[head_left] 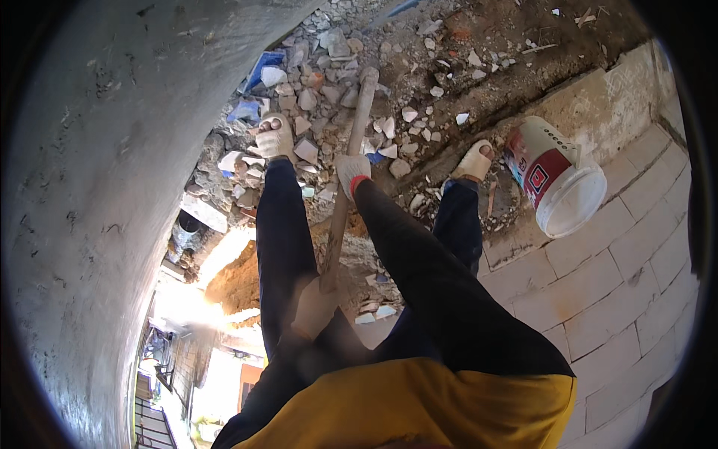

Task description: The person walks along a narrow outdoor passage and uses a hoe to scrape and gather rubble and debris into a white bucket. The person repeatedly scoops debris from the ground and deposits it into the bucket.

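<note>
A grey, scuffed plaster wall curves up the left side, and pale rectangular paving slabs spread on the right. Between them lies a bed of rubble: angular stone chips, broken tile and brown soil. The person's dark trousers and yellow top fill the lower middle, with dusty, open-toed footwear on the rubble.

A white plastic bucket with a red printed panel leans at the edge of the slabs. Its round mouth shows a smooth, whitish surface; whether that is a lid or the inside is hard to tell.

The long, straight wooden handle slants over the rubble between the two feet, its far end blunt and caked in dust, perhaps a tool head seen end-on. The right hand, in a pale knit glove with a red cuff, is closed around its middle. The left hand, blurred, is wrapped round the near end and hides it.

By the wall, a grey cylinder has an opening too dark to see into. Crumpled blue scraps lie among the stones.
</note>
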The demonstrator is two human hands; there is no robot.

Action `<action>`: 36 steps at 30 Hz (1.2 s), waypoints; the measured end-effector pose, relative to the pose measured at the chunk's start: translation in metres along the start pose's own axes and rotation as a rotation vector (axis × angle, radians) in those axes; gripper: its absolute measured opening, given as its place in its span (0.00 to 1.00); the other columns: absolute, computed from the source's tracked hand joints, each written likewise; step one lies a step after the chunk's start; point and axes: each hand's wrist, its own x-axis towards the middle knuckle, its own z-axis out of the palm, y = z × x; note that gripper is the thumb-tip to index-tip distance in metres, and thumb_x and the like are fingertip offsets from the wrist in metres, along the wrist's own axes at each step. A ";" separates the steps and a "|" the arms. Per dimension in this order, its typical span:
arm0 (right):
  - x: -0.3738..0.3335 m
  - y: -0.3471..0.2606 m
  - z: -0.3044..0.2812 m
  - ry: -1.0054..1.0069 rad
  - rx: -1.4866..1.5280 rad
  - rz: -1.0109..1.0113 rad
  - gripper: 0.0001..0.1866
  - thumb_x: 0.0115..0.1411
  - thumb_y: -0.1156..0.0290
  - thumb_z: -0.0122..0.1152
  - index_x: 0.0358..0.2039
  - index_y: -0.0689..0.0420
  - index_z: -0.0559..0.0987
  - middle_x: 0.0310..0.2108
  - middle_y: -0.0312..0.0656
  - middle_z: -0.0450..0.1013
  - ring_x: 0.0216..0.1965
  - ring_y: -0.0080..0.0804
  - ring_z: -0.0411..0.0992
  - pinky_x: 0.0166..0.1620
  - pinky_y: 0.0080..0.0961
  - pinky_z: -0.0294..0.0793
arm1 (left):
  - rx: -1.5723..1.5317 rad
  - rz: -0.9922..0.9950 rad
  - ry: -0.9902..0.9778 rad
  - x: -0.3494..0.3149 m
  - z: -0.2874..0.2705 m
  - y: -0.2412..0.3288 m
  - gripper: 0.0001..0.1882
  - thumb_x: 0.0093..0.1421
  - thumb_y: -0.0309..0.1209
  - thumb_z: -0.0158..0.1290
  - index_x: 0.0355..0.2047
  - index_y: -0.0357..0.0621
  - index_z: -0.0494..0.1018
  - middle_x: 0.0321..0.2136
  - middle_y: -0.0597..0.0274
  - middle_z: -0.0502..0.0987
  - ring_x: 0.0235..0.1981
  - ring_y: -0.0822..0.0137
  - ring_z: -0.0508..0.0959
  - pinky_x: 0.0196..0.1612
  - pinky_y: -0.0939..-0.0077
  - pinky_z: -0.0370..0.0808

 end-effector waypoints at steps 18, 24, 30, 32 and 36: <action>-0.126 0.004 -0.179 -0.197 1.496 0.558 0.07 0.66 0.71 0.65 0.37 0.54 0.74 0.22 0.33 0.69 0.18 0.27 0.69 0.27 0.32 0.82 | -1.079 -0.081 -1.061 -0.137 0.080 0.068 0.23 0.77 0.43 0.54 0.63 0.38 0.71 0.45 0.52 0.80 0.45 0.63 0.84 0.47 0.68 0.83; -0.222 0.019 -0.267 -0.239 1.681 0.507 0.07 0.69 0.65 0.64 0.37 0.52 0.76 0.19 0.29 0.70 0.16 0.25 0.71 0.21 0.25 0.77 | -1.153 -0.334 -1.559 -0.184 0.124 0.082 0.27 0.77 0.38 0.54 0.69 0.35 0.64 0.56 0.45 0.78 0.59 0.50 0.81 0.59 0.53 0.82; -0.349 0.038 -0.363 -0.114 1.892 0.393 0.09 0.72 0.64 0.60 0.37 0.54 0.75 0.19 0.28 0.71 0.16 0.21 0.72 0.21 0.20 0.78 | -0.256 -0.248 -1.392 -0.276 0.169 0.132 0.16 0.76 0.41 0.56 0.49 0.40 0.81 0.37 0.63 0.85 0.36 0.69 0.85 0.42 0.72 0.82; -0.390 0.044 -0.387 -0.041 2.065 0.348 0.09 0.73 0.65 0.60 0.40 0.57 0.75 0.20 0.27 0.71 0.17 0.19 0.71 0.21 0.21 0.78 | -0.114 -0.186 -1.476 -0.311 0.183 0.137 0.18 0.76 0.43 0.56 0.49 0.39 0.81 0.38 0.61 0.86 0.34 0.71 0.84 0.36 0.80 0.80; -0.483 0.062 -0.430 0.091 2.215 0.219 0.10 0.73 0.66 0.59 0.43 0.60 0.74 0.22 0.29 0.70 0.18 0.20 0.70 0.21 0.25 0.79 | 0.489 0.108 -1.441 -0.356 0.216 0.137 0.33 0.71 0.54 0.59 0.60 0.36 0.77 0.50 0.51 0.82 0.51 0.65 0.79 0.50 0.73 0.76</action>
